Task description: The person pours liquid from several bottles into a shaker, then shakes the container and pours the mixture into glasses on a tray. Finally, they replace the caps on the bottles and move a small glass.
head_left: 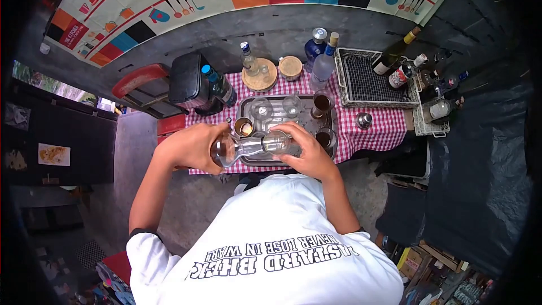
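My left hand (200, 146) is wrapped round the wide end of a clear glass carafe (226, 151), which lies tilted sideways with its neck pointing right. At the carafe's mouth, my right hand (305, 149) holds a clear drinking glass (275, 142). Both are above the front part of a dark metal tray (248, 105). On the tray stand a glass cup (261, 108), a glass mug (291, 106), a metal cup (244, 127) and two glasses of dark liquid (322, 103), (324, 138). Whether liquid flows between carafe and glass is too small to tell.
A checkered cloth (367, 138) covers the table. Behind the tray stand a blue-capped bottle (222, 87), a clear bottle (323, 68) and a dark blue bottle (316, 48). A white wire basket (378, 103) with bottles is at the right, near a metal stopper (363, 120).
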The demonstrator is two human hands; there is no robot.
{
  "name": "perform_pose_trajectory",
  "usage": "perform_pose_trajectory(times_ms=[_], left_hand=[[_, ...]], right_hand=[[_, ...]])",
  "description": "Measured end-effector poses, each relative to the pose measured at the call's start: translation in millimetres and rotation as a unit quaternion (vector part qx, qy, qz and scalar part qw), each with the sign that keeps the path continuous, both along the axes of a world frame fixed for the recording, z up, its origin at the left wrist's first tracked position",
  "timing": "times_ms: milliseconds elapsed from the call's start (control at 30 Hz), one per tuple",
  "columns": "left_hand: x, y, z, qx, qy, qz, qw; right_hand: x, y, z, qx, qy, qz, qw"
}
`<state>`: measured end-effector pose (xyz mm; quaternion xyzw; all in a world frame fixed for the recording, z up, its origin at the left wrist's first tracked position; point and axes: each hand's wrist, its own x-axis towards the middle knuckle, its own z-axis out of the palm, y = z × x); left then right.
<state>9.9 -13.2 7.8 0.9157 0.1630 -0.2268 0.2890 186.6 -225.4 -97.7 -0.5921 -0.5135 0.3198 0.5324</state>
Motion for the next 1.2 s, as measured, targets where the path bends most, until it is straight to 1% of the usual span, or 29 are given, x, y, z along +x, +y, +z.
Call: perform_pose_trajectory(times_ms=[100,167,267,500,667,800,967,1200], left_hand=[[2.5,-0.9,1.8,0.014,0.018,-0.003,1.0],[1.0,0.6,-0.2,0.012,-0.009,-0.013,1.0],[1.8,1.2,0.3,-0.001,-0.007,-0.002,1.0],[4.6,1.9,6.9,0.017,0.017,-0.001,1.0],[0.3,7.4,2.9,0.011,-0.001,0.001,1.0],[-1.6,12.7,3.7,0.021,0.005,-0.019,1.0],[-5.5,22.3,9.0,0.023,0.034,-0.016,0.999],[-21.4,43.4,10.1,0.015,0.028,-0.008,0.999]], right_hand=[[1.1,-0.4,-1.0,0.001,-0.003,0.004,1.0],[1.4,0.5,-2.9,0.005,-0.001,0.008,1.0],[1.8,2.1,-5.6,0.009,0.005,0.013,1.0],[1.0,7.3,-12.5,0.0,0.05,0.023,0.998],[-2.2,13.3,-16.6,0.003,0.072,0.026,0.997],[-4.3,18.9,-17.8,0.002,0.056,0.028,0.998],[-12.4,30.6,-19.5,-0.001,0.106,0.034,0.994],[-30.7,51.3,-24.2,0.013,0.129,0.036,0.991]])
